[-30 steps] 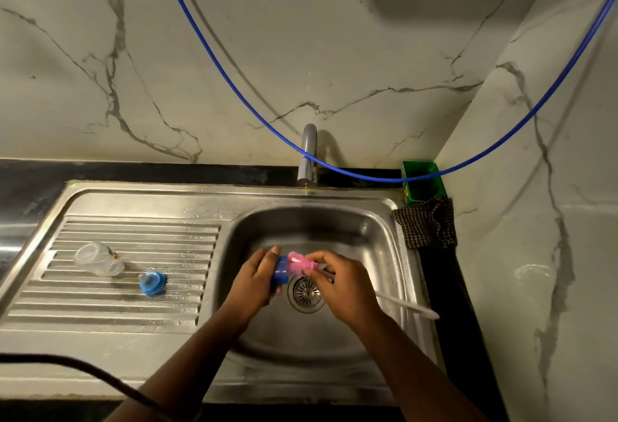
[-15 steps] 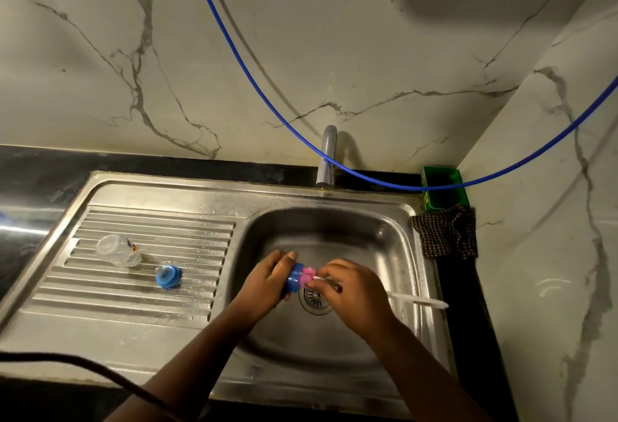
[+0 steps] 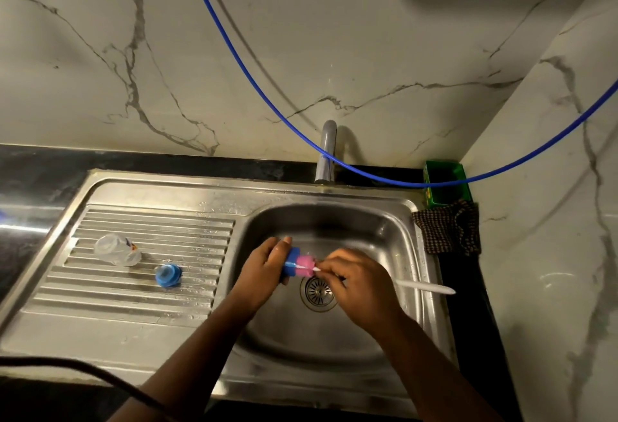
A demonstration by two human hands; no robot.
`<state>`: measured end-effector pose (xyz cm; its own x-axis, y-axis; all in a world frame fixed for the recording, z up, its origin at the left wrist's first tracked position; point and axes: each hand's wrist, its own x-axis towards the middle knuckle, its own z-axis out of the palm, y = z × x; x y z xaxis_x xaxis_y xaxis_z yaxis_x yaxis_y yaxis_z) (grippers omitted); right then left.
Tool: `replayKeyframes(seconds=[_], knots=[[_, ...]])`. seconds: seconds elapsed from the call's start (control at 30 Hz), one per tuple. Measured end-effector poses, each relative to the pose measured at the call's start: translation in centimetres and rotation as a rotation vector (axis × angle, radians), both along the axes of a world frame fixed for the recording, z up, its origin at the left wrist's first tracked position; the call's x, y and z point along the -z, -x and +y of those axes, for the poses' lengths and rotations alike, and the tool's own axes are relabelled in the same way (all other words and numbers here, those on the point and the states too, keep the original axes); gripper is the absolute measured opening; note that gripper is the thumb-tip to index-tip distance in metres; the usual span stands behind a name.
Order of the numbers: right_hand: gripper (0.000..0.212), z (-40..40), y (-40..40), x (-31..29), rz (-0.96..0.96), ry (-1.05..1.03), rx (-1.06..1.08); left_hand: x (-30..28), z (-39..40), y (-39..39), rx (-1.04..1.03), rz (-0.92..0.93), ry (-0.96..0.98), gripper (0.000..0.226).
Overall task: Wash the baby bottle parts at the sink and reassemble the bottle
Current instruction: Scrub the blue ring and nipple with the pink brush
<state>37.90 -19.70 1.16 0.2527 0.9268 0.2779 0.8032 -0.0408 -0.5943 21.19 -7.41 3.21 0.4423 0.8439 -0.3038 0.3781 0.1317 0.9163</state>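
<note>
Over the steel sink basin (image 3: 384,241) my left hand (image 3: 264,268) grips a small blue bottle part (image 3: 291,263). My right hand (image 3: 359,283) holds a bottle brush; its pink sponge head (image 3: 307,261) is pushed against the blue part's opening and its white handle (image 3: 428,287) sticks out to the right. On the ribbed drainboard (image 3: 133,291) lie a clear bottle piece (image 3: 115,249) and a blue ring with a teat (image 3: 168,275).
The tap (image 3: 327,151) stands behind the basin, no water visibly running. A blue hose (image 3: 267,64) hangs across the marble wall. A green box (image 3: 446,187) and a checked cloth (image 3: 448,229) sit at the sink's right rim. A dark cable (image 3: 83,371) crosses the front left.
The camera has shifted, so the scene sits further right in view. Both hands stay over the drain; the pink sponge went deeper into the blue part, then came out a little.
</note>
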Motion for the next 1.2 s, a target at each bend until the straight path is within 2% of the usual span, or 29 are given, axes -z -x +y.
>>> replayKeyframes(seconds=[0.07,0.17,0.23,0.3,0.4,0.5,0.6,0.67,0.73,0.83,0.93,1.0,1.1,1.2], knots=[[0.017,0.0,-0.2,-0.4,0.005,-0.020,0.025,-0.4,0.4,-0.1,-0.084,-0.009,-0.034,0.036],[0.015,-0.2,-0.5,-0.8,-0.018,-0.017,0.007,-0.7,-0.3,-0.5,0.006,-0.021,-0.017,0.035],[0.012,-0.5,-0.9,-0.9,-0.043,-0.017,0.000,-0.6,-0.8,-0.6,-0.046,-0.022,-0.005,0.034],[0.007,-0.7,-1.6,-1.0,-0.002,-0.020,0.079,-0.5,-0.5,-0.4,-0.081,-0.022,-0.003,0.035],[0.004,-1.1,-2.1,-0.9,-0.057,0.006,0.025,0.0,-0.7,0.2,0.097,-0.071,0.065,0.029],[0.007,-1.5,-1.9,-0.7,-0.063,0.027,-0.033,0.3,-0.5,0.5,0.153,-0.108,-0.005,0.015],[0.008,-1.6,-2.3,-0.8,-0.061,0.026,-0.038,0.0,-0.5,0.3,0.221,-0.084,-0.050,0.011],[0.010,-1.7,-2.2,-1.0,-0.033,0.027,0.009,-0.2,-0.7,0.2,0.215,-0.126,-0.038,0.017],[0.010,-1.8,-2.3,-1.3,-0.018,0.034,0.056,-0.5,-0.4,0.5,0.297,-0.171,-0.021,0.029],[0.010,-2.1,-2.6,-1.2,-0.086,0.059,0.013,-0.2,-0.1,1.2,0.432,-0.071,-0.106,0.043],[0.013,-2.1,-2.6,-1.7,-0.048,0.046,0.047,-0.4,-0.1,1.3,0.397,-0.067,-0.123,0.045],[0.014,-2.1,-2.3,-1.8,-0.093,0.062,0.008,-0.1,0.1,1.4,0.424,-0.051,-0.185,0.046],[0.017,-2.3,-2.7,-1.9,-0.030,0.053,0.053,-0.4,0.3,1.9,0.340,-0.096,-0.144,0.048],[0.019,-2.2,-2.5,-2.1,-0.048,0.073,0.033,-0.8,0.2,1.8,0.438,-0.064,-0.204,0.050]])
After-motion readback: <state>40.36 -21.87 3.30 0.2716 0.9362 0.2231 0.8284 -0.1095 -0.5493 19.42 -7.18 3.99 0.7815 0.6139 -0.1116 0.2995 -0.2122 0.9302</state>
